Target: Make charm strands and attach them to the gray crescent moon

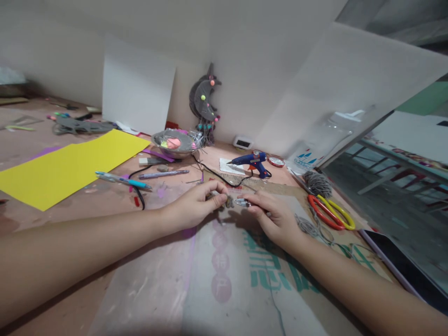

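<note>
OK so both hands are up mid-bench rn, between the front and back edges, over a printed plastic sheet point(210, 317). L hand point(198, 203) has thumb + index clamped on a small brownish bit point(229, 202), too blurry to ID tbh. R hand point(273, 212) has its thumb and fingers pinched on a shiny metal piece point(242, 202), poss. a clip, can't tell for sure. The two bits are v. close, tips facing; can't see if they touch.

What could go wrong imo: the grip. Both are tiny & held only at the fingertips, so a bit too much squeeze or a twist could prob pop one out, and it'd land on slick plastic.

Next worry = the glue gun point(257, 163) nr the back edge of the bench point(77, 205), nozzle over a white card point(231, 166). Can't tell if it's hot, but its black lead point(224, 178) runs past just behind the L hand, so a snag there could drag it, & a hot nozzle = burn.

Toward the R edge: loose gray cord point(310, 226) lies right by the R forearm, w/ red-and-yellow scissors point(339, 226) just beyond. An elbow swing might tangle that cord. Phone point(402, 263) sits along the R edge too, nr the same arm, so a careless nudge could prob tip it off.
</note>
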Available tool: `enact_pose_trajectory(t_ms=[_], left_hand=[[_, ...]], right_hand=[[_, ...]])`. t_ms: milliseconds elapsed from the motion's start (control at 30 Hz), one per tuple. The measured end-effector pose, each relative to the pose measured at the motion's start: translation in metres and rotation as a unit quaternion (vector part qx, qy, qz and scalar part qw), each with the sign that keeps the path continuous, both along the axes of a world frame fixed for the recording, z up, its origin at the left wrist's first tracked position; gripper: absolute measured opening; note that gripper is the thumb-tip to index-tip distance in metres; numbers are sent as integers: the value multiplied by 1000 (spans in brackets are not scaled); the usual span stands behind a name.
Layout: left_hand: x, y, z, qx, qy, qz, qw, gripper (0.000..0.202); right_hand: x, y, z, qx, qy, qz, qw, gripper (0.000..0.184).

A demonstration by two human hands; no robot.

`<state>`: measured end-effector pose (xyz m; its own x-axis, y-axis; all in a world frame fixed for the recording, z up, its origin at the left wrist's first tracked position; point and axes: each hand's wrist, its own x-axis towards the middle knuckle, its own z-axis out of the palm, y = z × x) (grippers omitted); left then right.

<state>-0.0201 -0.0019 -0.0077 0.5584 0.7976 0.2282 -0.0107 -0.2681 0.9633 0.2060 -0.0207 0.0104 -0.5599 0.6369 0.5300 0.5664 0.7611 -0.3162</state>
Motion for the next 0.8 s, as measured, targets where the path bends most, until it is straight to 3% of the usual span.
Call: enact_pose_trajectory(t_ms=[800], left_hand=[[3,-1,2,-3,-6,6,1000,24]], right_hand=[[0,0,1,14,1,-3,1000,24]])
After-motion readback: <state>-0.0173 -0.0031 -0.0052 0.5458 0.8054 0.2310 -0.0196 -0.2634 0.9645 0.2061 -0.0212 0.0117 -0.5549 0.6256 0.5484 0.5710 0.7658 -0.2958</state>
